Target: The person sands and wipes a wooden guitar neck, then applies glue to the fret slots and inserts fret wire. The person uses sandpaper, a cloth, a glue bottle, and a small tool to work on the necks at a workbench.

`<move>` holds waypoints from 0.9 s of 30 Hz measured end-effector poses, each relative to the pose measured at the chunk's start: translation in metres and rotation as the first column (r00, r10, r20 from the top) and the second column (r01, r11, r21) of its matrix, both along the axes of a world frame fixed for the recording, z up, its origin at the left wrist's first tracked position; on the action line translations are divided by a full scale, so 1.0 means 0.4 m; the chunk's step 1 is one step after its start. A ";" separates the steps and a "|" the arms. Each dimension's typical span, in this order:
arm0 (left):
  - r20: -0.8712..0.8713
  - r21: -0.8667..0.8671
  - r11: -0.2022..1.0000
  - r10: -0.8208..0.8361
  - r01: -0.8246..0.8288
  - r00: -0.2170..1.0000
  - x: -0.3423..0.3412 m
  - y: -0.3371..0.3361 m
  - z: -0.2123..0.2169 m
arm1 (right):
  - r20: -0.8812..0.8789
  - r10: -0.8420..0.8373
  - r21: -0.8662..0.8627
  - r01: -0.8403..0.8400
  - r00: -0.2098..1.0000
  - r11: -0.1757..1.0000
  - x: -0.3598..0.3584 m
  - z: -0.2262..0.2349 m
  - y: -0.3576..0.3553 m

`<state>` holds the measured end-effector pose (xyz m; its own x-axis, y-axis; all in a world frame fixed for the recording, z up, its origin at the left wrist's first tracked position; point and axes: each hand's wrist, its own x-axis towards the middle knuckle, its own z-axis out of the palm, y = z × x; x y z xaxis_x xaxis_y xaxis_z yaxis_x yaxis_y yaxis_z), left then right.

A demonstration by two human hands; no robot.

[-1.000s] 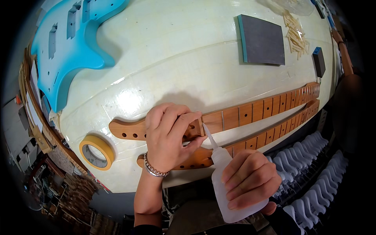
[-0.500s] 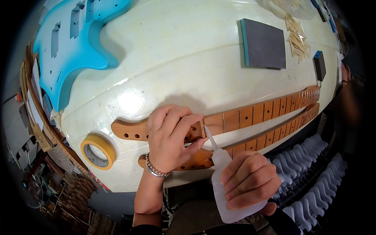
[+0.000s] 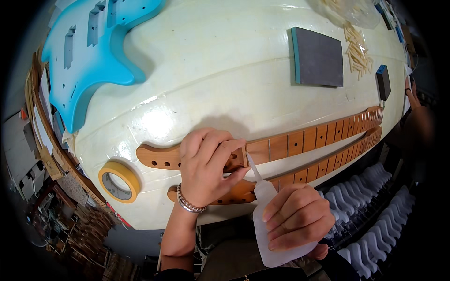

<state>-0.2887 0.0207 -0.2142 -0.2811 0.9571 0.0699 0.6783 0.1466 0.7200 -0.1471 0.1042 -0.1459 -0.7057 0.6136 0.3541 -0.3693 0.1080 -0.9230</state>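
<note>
Two brown guitar necks lie side by side on the table, headstocks at the left. My left hand [image 3: 206, 166] is closed over the farther guitar neck [image 3: 307, 140] where its headstock meets the fretboard, with the thumb and forefinger at either end of the nut slot. In my right hand [image 3: 300, 218] is a white squeeze bottle [image 3: 265, 229], tilted so that its thin nozzle tip touches or nearly touches the slot. Whether anything flows from the tip is too small to tell. Partly under my left hand lies the headstock of the nearer guitar neck [image 3: 323, 166].
A roll of yellow tape [image 3: 132, 182] lies at the left, below a blue guitar body [image 3: 105, 65]. Farther right are a dark flat block [image 3: 318, 58], a small dark block [image 3: 383, 83] and a pile of pale strips [image 3: 357, 54]. Another person's hand [image 3: 412, 93] shows at the right edge.
The whole scene sits slightly lower and to the right in the picture. Both hands keep their hold, and the nozzle stays at the slot.
</note>
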 end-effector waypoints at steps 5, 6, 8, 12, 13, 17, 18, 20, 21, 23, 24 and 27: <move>0.001 -0.003 1.000 0.002 -0.002 1.000 0.000 0.000 0.001 | -0.013 -0.026 -0.028 0.025 1.000 0.999 -0.001 -0.002 -0.005; 0.002 -0.005 1.000 0.002 -0.002 1.000 0.000 0.000 0.001 | -0.018 -0.035 -0.040 0.035 0.999 0.999 -0.001 -0.002 -0.006; 0.004 -0.009 1.000 0.005 -0.005 1.000 0.000 -0.001 0.001 | 0.003 -0.006 -0.011 0.006 1.000 1.000 -0.002 0.001 -0.002; 0.004 -0.007 1.000 0.005 -0.005 1.000 -0.001 -0.001 0.002 | 0.022 0.017 0.008 -0.018 1.000 1.000 -0.003 0.004 0.002; 0.001 -0.005 1.000 0.003 -0.003 1.000 -0.002 -0.001 0.002 | 0.026 0.023 0.006 -0.023 0.999 1.000 -0.002 0.004 0.003; 0.011 0.005 1.000 0.003 -0.003 1.000 -0.002 -0.003 -0.003 | 0.031 0.030 -0.002 -0.030 0.999 1.000 -0.004 0.006 0.004; 0.011 0.010 1.000 0.005 -0.005 1.000 -0.002 -0.004 -0.004 | 0.030 0.028 -0.005 -0.028 0.999 1.000 -0.005 0.005 0.003; 0.013 0.012 1.000 0.003 -0.004 1.000 -0.001 -0.003 -0.003 | 0.013 -0.025 -0.039 0.025 1.000 0.999 -0.007 0.004 -0.007; 0.015 0.010 1.000 0.003 -0.003 1.000 -0.001 -0.003 -0.002 | 0.005 -0.052 -0.056 0.052 0.999 0.997 -0.007 0.004 -0.010; 0.019 0.006 1.000 0.004 -0.004 1.000 -0.001 -0.004 -0.002 | 0.004 -0.054 -0.057 0.054 0.999 0.997 -0.008 0.004 -0.012; 0.020 0.005 1.000 0.003 -0.003 1.000 -0.001 -0.003 -0.001 | 0.004 -0.056 -0.058 0.056 0.998 0.997 -0.008 0.004 -0.013; 0.025 0.002 1.000 0.003 -0.003 1.000 -0.002 -0.003 -0.001 | 0.008 -0.047 -0.058 0.047 0.999 0.997 -0.010 0.004 -0.011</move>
<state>-0.2895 0.0194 -0.2147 -0.2860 0.9560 0.0649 0.6599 0.1474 0.7367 -0.1511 0.0998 -0.1441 -0.6776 0.6655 0.3129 -0.3592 0.0717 -0.9305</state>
